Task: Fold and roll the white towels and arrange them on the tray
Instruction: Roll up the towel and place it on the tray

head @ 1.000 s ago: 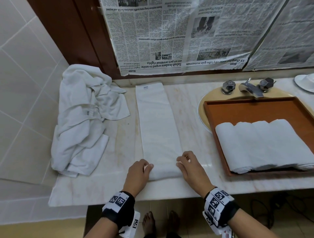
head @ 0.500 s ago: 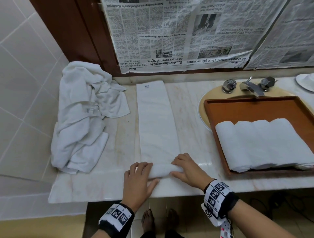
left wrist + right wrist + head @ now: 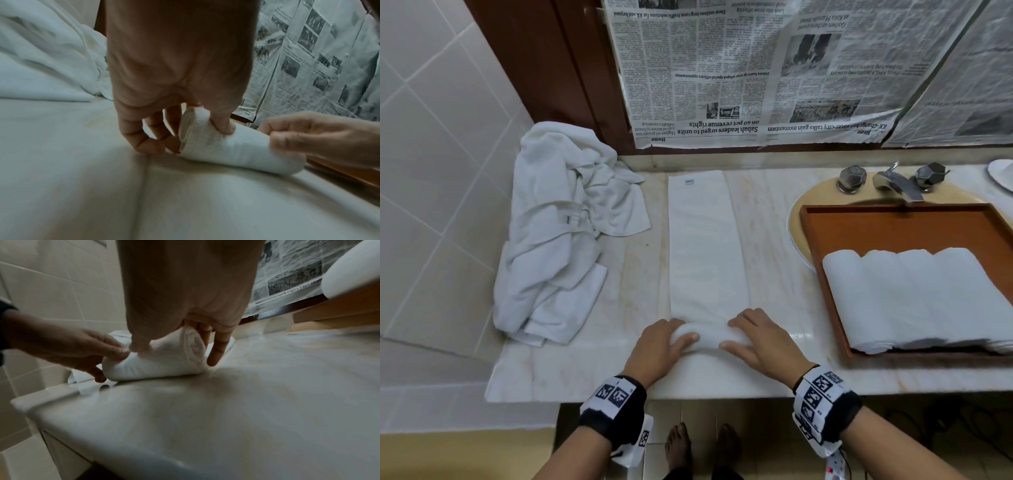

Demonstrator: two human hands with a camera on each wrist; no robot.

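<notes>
The folded white towel (image 3: 700, 246) stretches near-to-far on the marble counter (image 3: 774, 246), its near end rolled left-to-right. Left hand (image 3: 661, 346) and right hand (image 3: 760, 339) curl around the roll's ends. Crumpled towels (image 3: 558, 233) lie left; the wooden tray (image 3: 893, 222) of rolled towels (image 3: 914, 298) sits right.

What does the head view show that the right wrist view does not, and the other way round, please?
Only the head view shows the heap of unfolded towels, the flat strip of the folded towel and the tap. Only the right wrist view shows the spiral end of the roll. Both show the left hand and right hand gripping the roll, plus the tray.
</notes>
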